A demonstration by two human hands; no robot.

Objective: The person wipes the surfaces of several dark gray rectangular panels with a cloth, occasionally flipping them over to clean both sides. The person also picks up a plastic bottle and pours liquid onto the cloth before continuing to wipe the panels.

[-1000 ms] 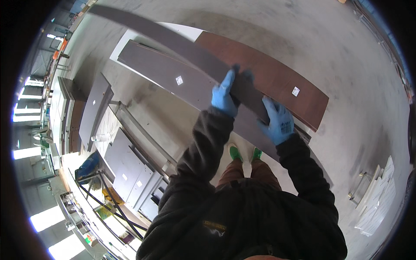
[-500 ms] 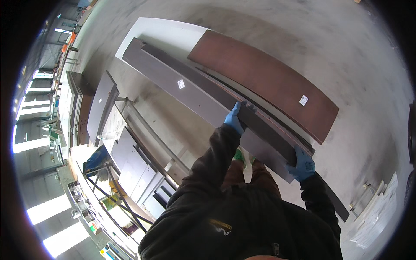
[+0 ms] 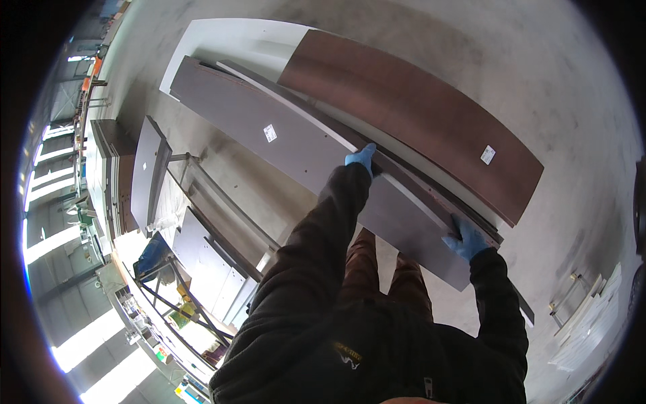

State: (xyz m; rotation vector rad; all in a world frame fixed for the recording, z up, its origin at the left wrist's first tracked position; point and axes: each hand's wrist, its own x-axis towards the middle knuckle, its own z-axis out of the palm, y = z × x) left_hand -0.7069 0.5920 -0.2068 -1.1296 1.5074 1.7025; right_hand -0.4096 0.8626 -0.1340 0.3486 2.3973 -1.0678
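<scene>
A long, narrow dark grey board with a pale edge runs diagonally in front of me. My left hand, in a blue glove, is closed over its upper edge near the middle. Farther down to the right, my right hand, also blue-gloved, grips the same board, its fingertips partly hidden. Under and beside it lies a wider grey panel with small holes and a white label. Beyond is a broad reddish-brown panel with its own label, lying partly over a white panel.
At the left stand a grey panel leaning on a metal frame and a stack of boards. Lower left, more grey panels lie near a cluttered bench. White sheets are stacked at the far right.
The narrow board has turned in my hands, so its pale long edge now faces up instead of its dark face. My left hand has shifted slightly up and left.
</scene>
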